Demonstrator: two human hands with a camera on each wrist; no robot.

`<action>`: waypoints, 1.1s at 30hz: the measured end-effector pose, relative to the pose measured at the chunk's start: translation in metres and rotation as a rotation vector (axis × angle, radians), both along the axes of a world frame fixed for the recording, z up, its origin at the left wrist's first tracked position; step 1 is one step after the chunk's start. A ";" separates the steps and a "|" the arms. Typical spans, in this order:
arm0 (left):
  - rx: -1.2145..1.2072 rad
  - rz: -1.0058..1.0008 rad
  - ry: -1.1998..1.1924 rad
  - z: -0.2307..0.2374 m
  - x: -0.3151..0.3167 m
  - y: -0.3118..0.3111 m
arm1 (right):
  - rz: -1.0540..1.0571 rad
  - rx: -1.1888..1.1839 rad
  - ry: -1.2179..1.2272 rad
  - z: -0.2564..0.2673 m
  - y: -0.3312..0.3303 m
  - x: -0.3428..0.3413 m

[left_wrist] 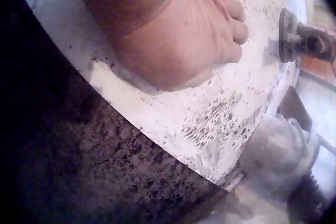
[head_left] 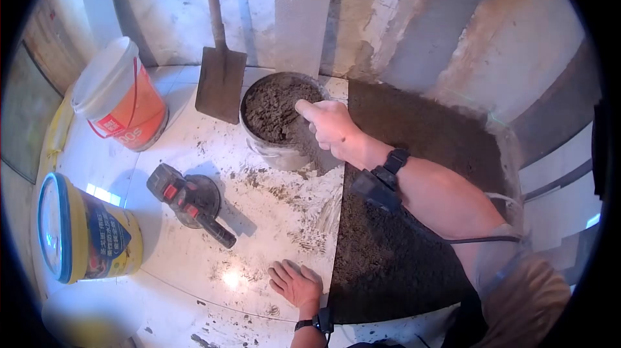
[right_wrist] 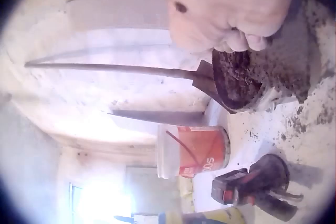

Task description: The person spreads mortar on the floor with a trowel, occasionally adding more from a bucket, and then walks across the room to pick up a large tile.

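My right hand (head_left: 336, 129) grips the handle of a trowel (head_left: 315, 147) at the near rim of a bucket of mortar (head_left: 275, 105). Grey mortar coats the trowel's blade, which slopes across the bucket's front side; the fist hides most of its handle. In the right wrist view, the curled fingers (right_wrist: 247, 40) show above the dark, crumbly mortar. Lower down, my left hand (head_left: 297, 284) rests with spread fingers on the white tile (head_left: 259, 218), near its right edge. That hand holds nothing.
Dark mortar bedding (head_left: 407, 251) covers the floor at right. A black and red suction lifter (head_left: 187, 199) stands on the tile. Left are an orange-white bucket (head_left: 129, 102) and a yellow bucket (head_left: 97, 231) with a blue-rimmed lid. A shovel (head_left: 220, 83) leans on the back wall.
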State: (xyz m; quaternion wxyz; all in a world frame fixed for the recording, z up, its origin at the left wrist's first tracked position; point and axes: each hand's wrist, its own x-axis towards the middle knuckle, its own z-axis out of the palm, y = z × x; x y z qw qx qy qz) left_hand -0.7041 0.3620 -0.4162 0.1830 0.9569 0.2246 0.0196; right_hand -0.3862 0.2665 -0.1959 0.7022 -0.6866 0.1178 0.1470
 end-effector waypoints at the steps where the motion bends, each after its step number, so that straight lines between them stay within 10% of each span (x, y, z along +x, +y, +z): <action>1: 0.007 0.004 0.009 0.000 -0.001 0.000 | 0.000 0.033 -0.013 0.000 -0.003 -0.003; 15: 0.203 -0.034 0.047 -0.013 -0.004 -0.008 | 0.058 0.037 -0.106 0.054 -0.171 -0.111; 18: 0.228 -0.031 0.082 -0.015 -0.006 -0.007 | 0.022 -0.400 -0.058 0.085 -0.229 -0.146; 22: 0.230 -0.025 0.118 -0.008 -0.002 -0.011 | 0.421 -1.339 -0.600 0.039 -0.308 -0.193; 24: 0.248 -0.036 0.114 -0.012 -0.002 -0.012 | 0.759 -1.599 -0.053 0.047 -0.318 -0.213; 27: 0.242 -0.021 0.111 -0.010 -0.004 -0.011 | 0.743 -1.550 -0.041 0.045 -0.354 -0.251; 30: 0.285 -0.035 0.085 -0.015 -0.005 -0.011 | 0.276 -1.413 -0.131 0.035 -0.383 -0.287; 33: 0.308 -0.047 0.061 -0.021 -0.011 -0.014 | 0.451 -1.252 0.194 -0.014 -0.439 -0.322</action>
